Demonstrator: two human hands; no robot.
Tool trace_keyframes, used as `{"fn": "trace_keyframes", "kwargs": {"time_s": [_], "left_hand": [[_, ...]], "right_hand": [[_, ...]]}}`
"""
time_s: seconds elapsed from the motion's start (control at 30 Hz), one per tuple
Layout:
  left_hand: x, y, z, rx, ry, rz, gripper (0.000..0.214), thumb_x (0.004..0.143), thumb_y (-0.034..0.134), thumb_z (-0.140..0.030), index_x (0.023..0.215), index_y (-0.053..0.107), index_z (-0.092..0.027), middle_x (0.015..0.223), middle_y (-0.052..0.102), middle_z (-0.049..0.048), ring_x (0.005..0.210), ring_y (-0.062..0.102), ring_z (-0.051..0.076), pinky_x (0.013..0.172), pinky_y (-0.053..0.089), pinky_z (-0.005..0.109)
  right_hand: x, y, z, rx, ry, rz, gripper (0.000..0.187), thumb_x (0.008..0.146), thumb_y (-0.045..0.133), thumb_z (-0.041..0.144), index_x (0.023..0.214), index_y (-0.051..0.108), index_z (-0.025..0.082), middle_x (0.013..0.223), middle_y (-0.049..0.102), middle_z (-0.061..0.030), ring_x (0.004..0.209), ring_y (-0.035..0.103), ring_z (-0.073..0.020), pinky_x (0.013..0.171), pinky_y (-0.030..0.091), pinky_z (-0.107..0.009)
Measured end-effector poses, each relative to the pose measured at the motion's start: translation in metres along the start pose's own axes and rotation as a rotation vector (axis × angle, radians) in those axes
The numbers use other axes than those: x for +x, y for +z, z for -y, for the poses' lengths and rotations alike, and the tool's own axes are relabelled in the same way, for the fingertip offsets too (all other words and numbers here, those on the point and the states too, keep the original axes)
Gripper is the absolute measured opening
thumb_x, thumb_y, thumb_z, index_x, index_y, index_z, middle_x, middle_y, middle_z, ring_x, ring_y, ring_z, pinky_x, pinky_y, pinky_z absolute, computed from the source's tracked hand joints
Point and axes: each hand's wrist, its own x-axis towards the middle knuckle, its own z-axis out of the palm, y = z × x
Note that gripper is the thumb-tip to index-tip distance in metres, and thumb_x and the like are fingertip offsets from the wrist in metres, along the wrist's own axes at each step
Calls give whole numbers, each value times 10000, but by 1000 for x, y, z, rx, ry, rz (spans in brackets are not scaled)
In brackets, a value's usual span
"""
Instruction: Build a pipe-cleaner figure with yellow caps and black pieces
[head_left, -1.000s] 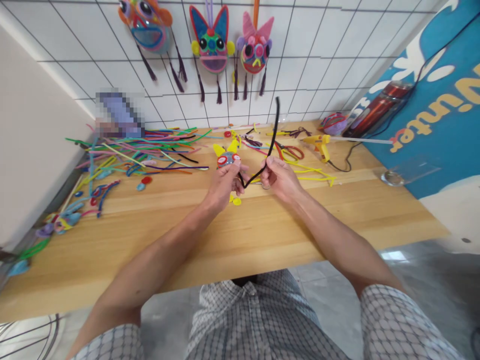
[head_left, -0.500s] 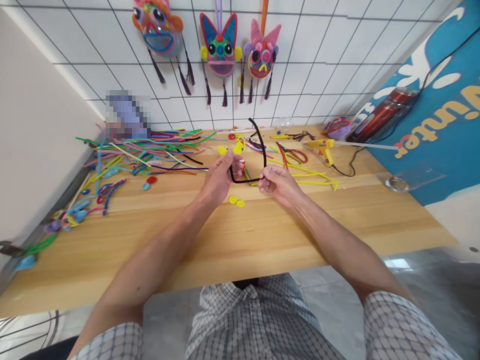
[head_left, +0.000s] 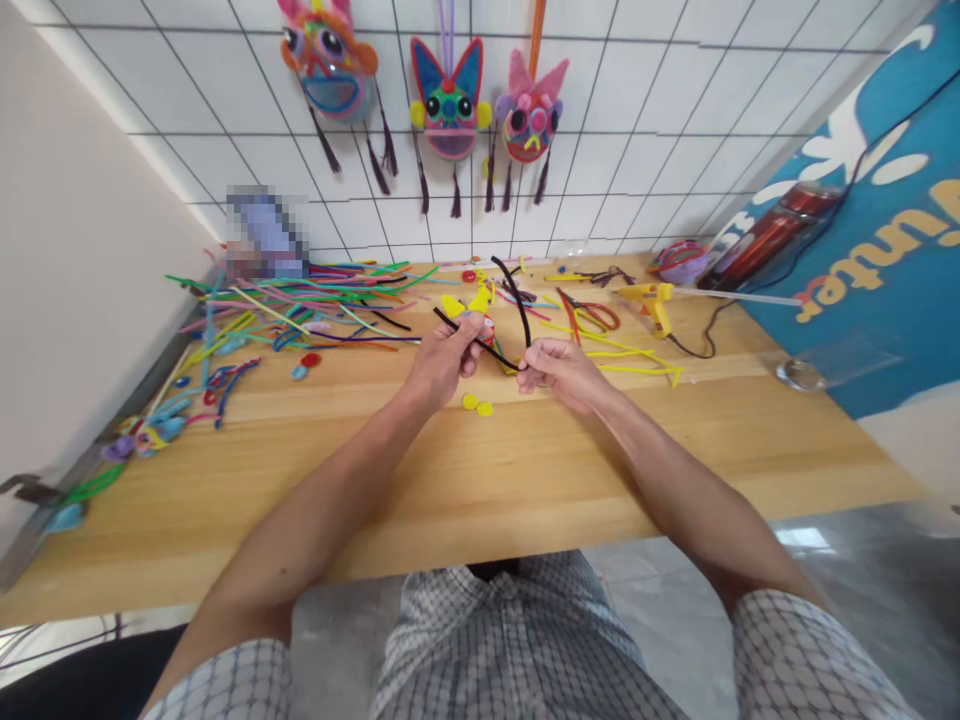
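Note:
A black pipe cleaner (head_left: 523,318) is stretched between my hands, bent to a sharp angle by my right fingers. My left hand (head_left: 448,352) pinches one arm of it, whose free end sticks out to the upper left. At the bend, my right hand (head_left: 556,370) grips it, and the other arm curves upward and away. Behind my left fingers lies a yellow, red and white craft piece (head_left: 480,303), partly hidden. Two yellow discs (head_left: 478,405) rest on the wooden table (head_left: 480,490) just below my hands.
Many coloured pipe cleaners (head_left: 330,305) spread over the table's left. To the right are orange-handled scissors (head_left: 596,316), a yellow glue gun (head_left: 651,303) with its cord, yellow pipe cleaners (head_left: 634,358), a red thermos (head_left: 776,235) and a clear container (head_left: 802,375). Decorated masks (head_left: 450,110) hang on the tiled wall.
The left part of the black pipe cleaner has gone from an upright bend under my left hand to a straight slanting length through its fingers. The view has shifted slightly.

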Motion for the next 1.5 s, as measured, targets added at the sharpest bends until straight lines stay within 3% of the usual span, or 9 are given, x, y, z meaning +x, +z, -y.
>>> {"fn": "trace_keyframes", "kwargs": {"time_s": [0.2,0.33,0.67,0.77,0.87,0.97,1.13,1.37,1.5], "left_hand": [[3,-4,4,-14,27,99,480,689,929,-549,750,669,-151,611,574,-40,420,429,38,390,276,197],[-1,-7,2,27,44,183,497,763,844,-624,748,701,-148,569,458,-53,459,365,48,401,204,203],[4,-11,11,154,137,279,443,789,859,-574,856,725,-158,631,527,-42,477,440,45,423,312,179],[5,-13,11,118,87,250,469,792,845,-603,845,728,-151,502,455,-70,419,365,41,400,262,179],[4,-12,8,33,27,255,495,723,898,-586,874,726,-147,551,567,-48,399,391,35,385,258,185],[6,-11,9,-1,32,197,516,668,935,-559,878,716,-141,675,697,-3,401,445,33,381,291,189],[10,-11,15,64,55,124,502,692,918,-558,890,724,-140,696,733,10,397,475,44,385,322,198],[9,-9,17,55,125,106,467,722,897,-565,771,697,-146,632,704,-2,399,473,46,403,333,204],[7,-7,15,19,89,140,484,713,902,-588,759,711,-146,615,682,-9,401,467,42,398,325,195]], "right_hand": [[-3,2,-3,-19,61,72,496,655,952,594,752,722,165,688,775,-25,580,728,-131,593,580,-227],[-2,2,-2,-3,63,64,485,643,967,569,759,720,168,690,778,-20,582,730,-127,600,581,-224],[2,0,4,46,-61,-159,541,573,987,594,743,669,191,685,778,-8,565,712,-124,536,531,-204],[4,-1,3,50,-82,-208,555,553,991,603,747,672,194,692,779,-8,564,712,-123,527,523,-200],[5,-2,1,51,-101,-233,556,555,988,610,768,687,193,703,779,-7,567,713,-119,537,527,-198],[4,-4,2,70,-95,-187,533,605,970,613,806,707,195,706,770,-4,573,713,-122,542,536,-204],[0,-4,5,138,-38,-66,452,723,920,586,816,727,188,698,754,-2,584,711,-122,553,565,-208],[0,-4,-2,95,189,80,441,640,981,501,768,754,146,673,742,-19,552,694,-120,513,572,-205],[-1,-3,-2,86,212,109,409,655,977,480,751,745,157,682,734,-6,565,685,-110,515,569,-199]]}}
